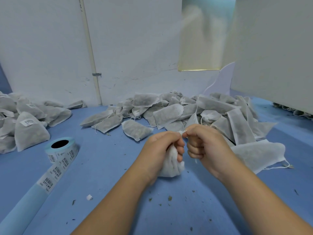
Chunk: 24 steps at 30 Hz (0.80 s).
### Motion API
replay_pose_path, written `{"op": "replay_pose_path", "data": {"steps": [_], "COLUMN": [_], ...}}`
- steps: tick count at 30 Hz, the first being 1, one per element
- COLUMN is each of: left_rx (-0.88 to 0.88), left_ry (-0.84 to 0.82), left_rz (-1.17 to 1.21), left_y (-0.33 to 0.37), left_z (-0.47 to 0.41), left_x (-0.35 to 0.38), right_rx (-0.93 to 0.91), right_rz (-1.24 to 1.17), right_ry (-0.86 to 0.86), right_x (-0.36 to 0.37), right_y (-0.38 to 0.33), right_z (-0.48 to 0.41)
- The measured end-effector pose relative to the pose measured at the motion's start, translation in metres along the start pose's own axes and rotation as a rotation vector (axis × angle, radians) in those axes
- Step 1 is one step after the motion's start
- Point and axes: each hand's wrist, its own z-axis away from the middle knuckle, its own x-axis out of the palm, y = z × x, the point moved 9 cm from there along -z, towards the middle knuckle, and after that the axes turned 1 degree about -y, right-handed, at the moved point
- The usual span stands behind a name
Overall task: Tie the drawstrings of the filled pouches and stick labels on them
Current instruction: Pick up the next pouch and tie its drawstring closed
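On table (108,170), pouch (171,167) upright, neck up; left hand (160,146) grips it, right hand (203,141) pinches drawstring (180,132).

Only the arms show here, really. The left hand (162,146) and right hand (203,141) are both bare, and so are the left forearm (118,197) and right forearm (254,192), uncovered all the way back to the near edge. Slim wrists, smooth arms, and the right hand's knuckles show as a rounded row.

Your pouch (171,168) neck hidden in your left hand (160,146), label strip (50,175) cut off lower left (print unreadable)
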Motion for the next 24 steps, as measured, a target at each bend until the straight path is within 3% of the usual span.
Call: {"op": "replay_pose_path", "data": {"steps": [5, 11, 16, 20, 24], "left_rx": [0.018, 0.063, 0.068, 0.155, 0.220], "left_ry": [-0.023, 0.125, 0.256, 0.376, 0.403], "left_rz": [0.098, 0.044, -0.064, -0.312, -0.554], "left_y": [0.000, 0.005, 0.013, 0.025, 0.038], "left_z": [-0.001, 0.000, 0.006, 0.006, 0.006], "left_x": [-0.001, -0.012, -0.021, -0.031, -0.035], "right_rx": [0.063, 0.072, -0.117, -0.298, -0.402], "right_rz": [0.210, 0.211, 0.544, 0.792, 0.804], "right_ry": [0.035, 0.054, 0.159, 0.140, 0.099], "right_x": [0.002, 0.011, 0.004, 0.015, 0.025], "right_y": [0.010, 0.012, -0.005, -0.018, -0.026], "right_z": [0.003, 0.006, 0.008, 0.014, 0.022]}}
